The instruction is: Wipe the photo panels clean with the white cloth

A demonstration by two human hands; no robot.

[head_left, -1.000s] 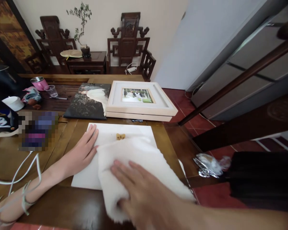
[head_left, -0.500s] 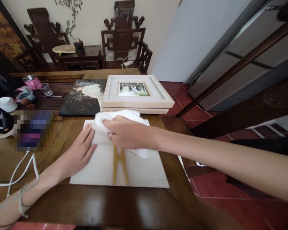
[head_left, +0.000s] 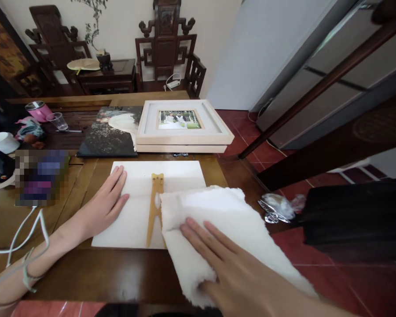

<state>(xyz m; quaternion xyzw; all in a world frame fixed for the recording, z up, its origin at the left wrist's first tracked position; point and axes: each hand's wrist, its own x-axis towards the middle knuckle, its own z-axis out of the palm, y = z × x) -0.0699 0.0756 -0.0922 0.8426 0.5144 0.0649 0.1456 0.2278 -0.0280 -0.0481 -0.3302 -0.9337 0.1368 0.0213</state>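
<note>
Table, dark wood, runs away from the camera. White board lies flat near the front edge, long axis left to right; wooden stand on its back lies along the table's depth, single end far, forked end near. White cloth covers the board's right part and hangs past the table's right edge, its left border just beside the stand. Behind the board: stacked frames, pale, with a photo under glass; left of them a dark print lying flat. Far left: pink cup, clear cup, white cable. Crumpled foil on the red floor to the right. Left hand flat, fingers spread, palm pressing the board's left edge, gripping nothing. Right hand open, fingers extended, pressed down on the cloth, not closed around it
</note>
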